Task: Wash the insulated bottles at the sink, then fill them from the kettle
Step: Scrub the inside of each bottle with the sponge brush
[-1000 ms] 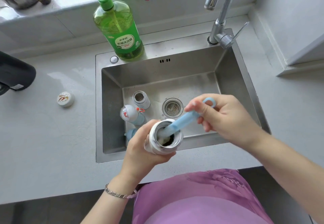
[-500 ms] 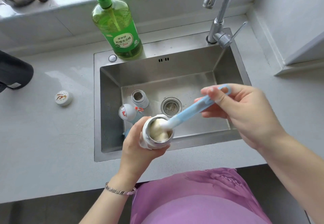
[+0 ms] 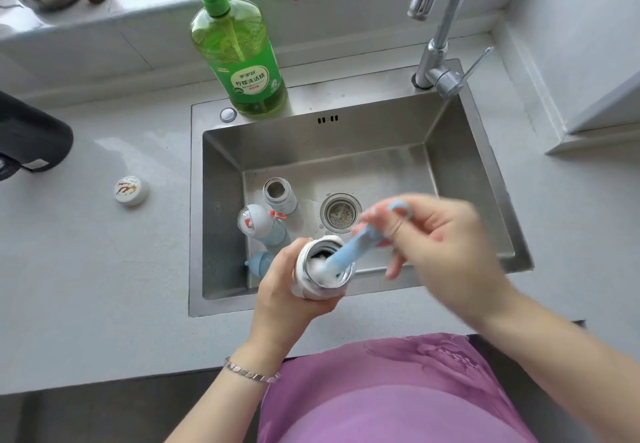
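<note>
Your left hand [image 3: 287, 290] curls round the white insulated bottle with a steel mouth [image 3: 323, 271], held tilted over the front rim of the stainless steel sink [image 3: 485, 172]. Your right hand [image 3: 440, 245], blurred, pinches the pale blue plastic bottle brush [image 3: 349, 246], its foamy head inside the mouth. In the basin stand an open steel bottle [image 3: 280, 196] and a capped pale blue bottle [image 3: 263, 226]. A round white lid [image 3: 131, 190] lies on the grey bench [image 3: 86, 269] to your left. The green pump bottle of dish soap [image 3: 242, 61] and the chrome tap [image 3: 440, 68] stand behind.
</note>
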{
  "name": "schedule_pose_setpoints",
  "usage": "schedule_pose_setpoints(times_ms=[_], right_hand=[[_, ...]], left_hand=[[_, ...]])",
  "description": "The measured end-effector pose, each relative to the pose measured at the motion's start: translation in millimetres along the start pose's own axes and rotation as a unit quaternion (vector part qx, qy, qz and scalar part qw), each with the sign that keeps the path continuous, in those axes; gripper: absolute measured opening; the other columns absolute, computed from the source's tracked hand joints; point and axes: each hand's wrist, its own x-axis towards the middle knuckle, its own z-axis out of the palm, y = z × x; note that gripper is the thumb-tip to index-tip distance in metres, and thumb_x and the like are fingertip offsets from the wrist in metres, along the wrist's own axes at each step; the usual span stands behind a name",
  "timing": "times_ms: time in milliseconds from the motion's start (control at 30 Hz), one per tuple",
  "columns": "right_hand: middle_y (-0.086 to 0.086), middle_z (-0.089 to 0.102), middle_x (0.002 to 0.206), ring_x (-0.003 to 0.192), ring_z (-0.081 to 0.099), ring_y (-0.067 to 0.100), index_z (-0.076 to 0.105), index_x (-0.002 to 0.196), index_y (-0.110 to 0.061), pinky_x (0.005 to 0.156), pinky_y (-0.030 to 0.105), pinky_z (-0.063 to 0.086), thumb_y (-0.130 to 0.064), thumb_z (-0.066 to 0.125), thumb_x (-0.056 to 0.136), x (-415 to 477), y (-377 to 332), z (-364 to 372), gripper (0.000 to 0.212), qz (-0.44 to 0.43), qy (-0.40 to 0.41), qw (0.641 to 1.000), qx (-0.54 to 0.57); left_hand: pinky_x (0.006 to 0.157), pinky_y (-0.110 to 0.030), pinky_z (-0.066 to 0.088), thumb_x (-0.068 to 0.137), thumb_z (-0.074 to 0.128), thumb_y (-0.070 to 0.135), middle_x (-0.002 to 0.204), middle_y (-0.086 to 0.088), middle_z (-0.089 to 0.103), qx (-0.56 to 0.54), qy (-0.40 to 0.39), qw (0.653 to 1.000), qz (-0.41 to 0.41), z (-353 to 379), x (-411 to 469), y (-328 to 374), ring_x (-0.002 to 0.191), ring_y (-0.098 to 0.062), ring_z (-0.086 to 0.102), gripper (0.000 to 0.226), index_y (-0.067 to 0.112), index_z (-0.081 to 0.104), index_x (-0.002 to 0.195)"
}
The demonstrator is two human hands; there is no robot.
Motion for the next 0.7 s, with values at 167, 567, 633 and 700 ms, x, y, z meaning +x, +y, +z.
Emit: schedule_pose_setpoints(times_ms=[167, 567, 633, 700], right_hand=[[0.012, 0.071, 0.071, 0.050, 0.063, 0.016, 0.065, 0.070, -0.004, 0.035, 0.019, 0.041, -0.019, 0.058, 0.082, 10, -8, -5, 0.021, -0.008, 0.004, 0.999, 0.044], [0.002, 0.067, 0.076, 0.051, 0.055, -0.002, 0.067, 0.085, -0.016, 0.048, 0.018, 0.047, -0.032, 0.056, 0.088, -1, 21, -1, 0.019, -0.230, -0.059, 0.962, -0.135], [0.004, 0.068, 0.070, 0.049, 0.057, 0.003, 0.069, 0.081, -0.013, 0.046, 0.024, 0.048, -0.029, 0.057, 0.088, 4, 13, -8, 0.021, -0.228, -0.027, 0.967, -0.114], [0.007, 0.069, 0.072, 0.052, 0.063, 0.013, 0.067, 0.080, -0.013, 0.045, 0.024, 0.050, -0.026, 0.058, 0.088, 8, -1, -17, 0.018, -0.234, 0.017, 0.971, -0.049]], left_hand=[[0.082, -0.014, 0.044, 0.057, 0.080, 0.032, 0.103, 0.024, 0.058, 0.020, 0.015, 0.999, 0.048, 1, 9, 8, 0.090, -0.001, 0.058, 0.057, 0.033, 0.052, 0.107], [0.080, -0.009, 0.041, 0.047, 0.088, 0.014, 0.101, 0.023, 0.062, -0.009, -0.111, 0.994, 0.015, -2, 16, 31, 0.090, 0.004, 0.057, 0.076, 0.046, 0.054, 0.106], [0.079, -0.008, 0.040, 0.047, 0.087, 0.014, 0.099, 0.024, 0.061, -0.009, -0.124, 0.992, 0.003, -2, 15, 29, 0.089, 0.005, 0.056, 0.075, 0.047, 0.054, 0.106], [0.077, -0.007, 0.039, 0.047, 0.086, 0.015, 0.097, 0.027, 0.061, -0.016, -0.117, 0.993, -0.023, -5, 13, 24, 0.086, 0.007, 0.055, 0.072, 0.044, 0.053, 0.104]])
